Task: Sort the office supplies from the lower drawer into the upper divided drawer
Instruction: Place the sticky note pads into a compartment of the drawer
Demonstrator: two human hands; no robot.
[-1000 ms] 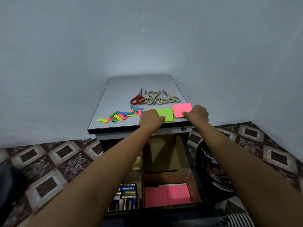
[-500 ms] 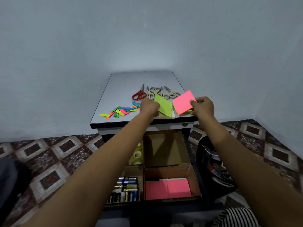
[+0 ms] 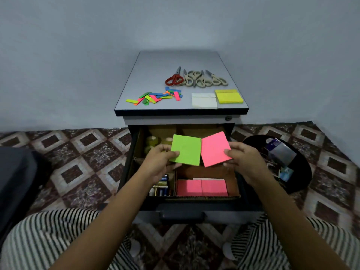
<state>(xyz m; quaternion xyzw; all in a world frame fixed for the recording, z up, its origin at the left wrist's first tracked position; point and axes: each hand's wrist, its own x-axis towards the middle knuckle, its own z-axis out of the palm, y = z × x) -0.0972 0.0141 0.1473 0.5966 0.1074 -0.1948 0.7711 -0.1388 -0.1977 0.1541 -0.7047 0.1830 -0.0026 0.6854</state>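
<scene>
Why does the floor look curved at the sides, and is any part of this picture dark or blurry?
Head view: the wide-angle lens bows the tiled floor near the edges; the corners dim; the drawer is shadowed, so the tape rolls look murky; the green pad in the left hand and pink pad in the right hand show bright, fairly sharp.
</scene>
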